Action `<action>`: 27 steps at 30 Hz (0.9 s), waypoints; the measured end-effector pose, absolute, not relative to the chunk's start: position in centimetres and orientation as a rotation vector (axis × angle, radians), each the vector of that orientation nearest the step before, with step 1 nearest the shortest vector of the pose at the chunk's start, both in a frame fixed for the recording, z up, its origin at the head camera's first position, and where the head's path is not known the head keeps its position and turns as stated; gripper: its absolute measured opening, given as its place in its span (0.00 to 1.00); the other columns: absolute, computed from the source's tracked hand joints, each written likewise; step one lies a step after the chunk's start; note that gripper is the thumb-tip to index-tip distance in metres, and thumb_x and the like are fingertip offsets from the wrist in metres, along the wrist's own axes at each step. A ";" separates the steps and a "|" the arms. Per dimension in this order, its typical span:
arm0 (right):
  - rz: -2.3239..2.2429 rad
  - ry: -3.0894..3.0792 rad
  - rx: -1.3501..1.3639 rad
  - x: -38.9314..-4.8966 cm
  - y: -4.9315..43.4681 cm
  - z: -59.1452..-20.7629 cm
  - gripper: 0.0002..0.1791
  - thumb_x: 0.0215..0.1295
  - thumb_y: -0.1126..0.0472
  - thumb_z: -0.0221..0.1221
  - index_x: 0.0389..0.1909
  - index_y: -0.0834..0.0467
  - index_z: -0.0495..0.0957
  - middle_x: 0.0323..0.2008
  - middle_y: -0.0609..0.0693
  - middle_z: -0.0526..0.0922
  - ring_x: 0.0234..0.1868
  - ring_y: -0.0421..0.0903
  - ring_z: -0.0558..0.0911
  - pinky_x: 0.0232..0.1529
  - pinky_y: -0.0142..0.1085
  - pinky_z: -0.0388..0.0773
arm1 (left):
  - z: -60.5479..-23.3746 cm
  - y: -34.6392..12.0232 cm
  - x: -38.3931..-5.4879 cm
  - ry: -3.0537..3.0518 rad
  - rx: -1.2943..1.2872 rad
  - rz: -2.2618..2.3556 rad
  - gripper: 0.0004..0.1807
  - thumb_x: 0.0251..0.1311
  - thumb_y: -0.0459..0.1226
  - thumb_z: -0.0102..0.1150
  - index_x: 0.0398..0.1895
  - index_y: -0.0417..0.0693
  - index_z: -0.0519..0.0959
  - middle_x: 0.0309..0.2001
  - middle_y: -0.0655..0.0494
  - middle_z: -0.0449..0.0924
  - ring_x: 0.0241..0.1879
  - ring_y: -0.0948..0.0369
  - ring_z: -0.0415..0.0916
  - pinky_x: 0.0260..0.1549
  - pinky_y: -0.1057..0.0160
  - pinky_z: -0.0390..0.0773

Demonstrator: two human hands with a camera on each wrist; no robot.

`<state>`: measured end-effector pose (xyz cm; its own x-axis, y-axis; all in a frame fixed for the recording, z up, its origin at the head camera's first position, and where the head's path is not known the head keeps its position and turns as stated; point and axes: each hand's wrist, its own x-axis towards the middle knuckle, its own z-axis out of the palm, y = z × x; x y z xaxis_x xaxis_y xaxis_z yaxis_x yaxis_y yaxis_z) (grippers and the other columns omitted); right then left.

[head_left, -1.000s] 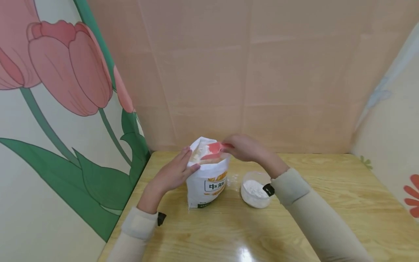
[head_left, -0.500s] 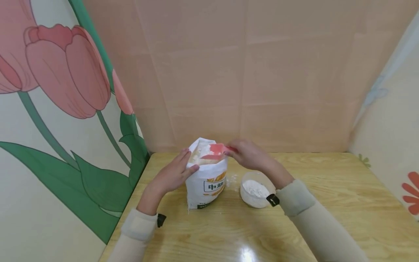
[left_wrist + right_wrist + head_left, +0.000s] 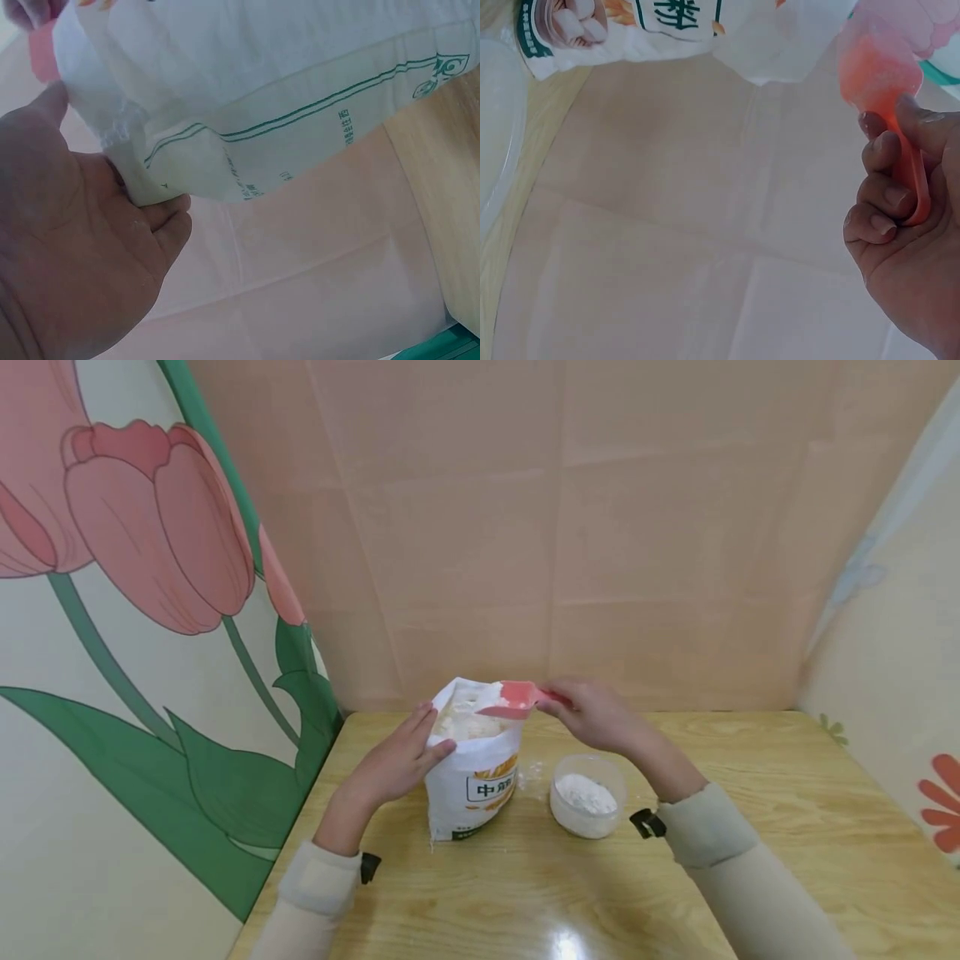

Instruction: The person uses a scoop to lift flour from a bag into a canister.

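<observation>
A white printed flour bag (image 3: 459, 785) stands upright on the table, its mouth open and white flour (image 3: 459, 724) showing inside. My left hand (image 3: 390, 762) holds the bag's left rim, thumb at the front; in the left wrist view its fingers (image 3: 174, 225) curl at the bag's edge. With my right hand (image 3: 600, 720) I grip the handle of a pink scoop (image 3: 519, 695), fingers wrapped round it in the right wrist view. The scoop carries flour and sits over the right side of the bag's mouth, tilted slightly down to the left.
A clear round bowl (image 3: 585, 825) partly filled with flour stands right of the bag, below my right forearm. Traces of flour lie between them on the wooden table (image 3: 480, 902). A pinkish cloth wall (image 3: 600, 568) rises behind the table, and a tulip-painted wall (image 3: 150, 527) borders the left.
My right hand has drawn the scoop up and to the right, from inside the bag's mouth to its right rim, with flour in it. The left hand stays at the rim.
</observation>
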<state>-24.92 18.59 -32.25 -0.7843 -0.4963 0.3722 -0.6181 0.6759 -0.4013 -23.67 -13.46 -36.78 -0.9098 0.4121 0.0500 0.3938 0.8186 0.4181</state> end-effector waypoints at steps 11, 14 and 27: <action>0.675 -2.700 0.795 -23.4 22.8 -32.8 0.12 0.73 0.54 0.60 0.45 0.60 0.83 0.32 0.47 0.81 0.34 0.46 0.76 0.40 0.45 0.75 | -36.6 -13.5 -23.7 2.964 0.656 0.670 0.51 0.71 0.70 0.30 0.81 0.41 0.46 0.82 0.47 0.39 0.81 0.53 0.34 0.77 0.48 0.48; 0.670 -2.694 0.788 -23.1 23.7 -33.4 0.13 0.73 0.55 0.61 0.47 0.61 0.83 0.34 0.47 0.83 0.34 0.45 0.77 0.40 0.45 0.76 | -36.6 -13.5 -23.6 2.964 0.660 0.679 0.51 0.71 0.70 0.30 0.81 0.41 0.46 0.82 0.47 0.38 0.81 0.53 0.34 0.77 0.47 0.48; 0.673 -2.730 0.769 -21.7 26.9 -36.1 0.09 0.72 0.55 0.62 0.38 0.57 0.82 0.24 0.41 0.74 0.26 0.39 0.71 0.32 0.36 0.71 | -36.8 -13.3 -23.6 2.952 0.644 0.692 0.51 0.70 0.70 0.31 0.81 0.42 0.45 0.83 0.48 0.38 0.81 0.54 0.34 0.77 0.48 0.47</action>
<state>-21.74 26.87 -36.05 -0.8370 -0.4357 0.3309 -0.5396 0.7575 -0.3675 -23.58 -13.31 -36.83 -0.9129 0.4048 0.0522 0.3859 0.8142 0.4337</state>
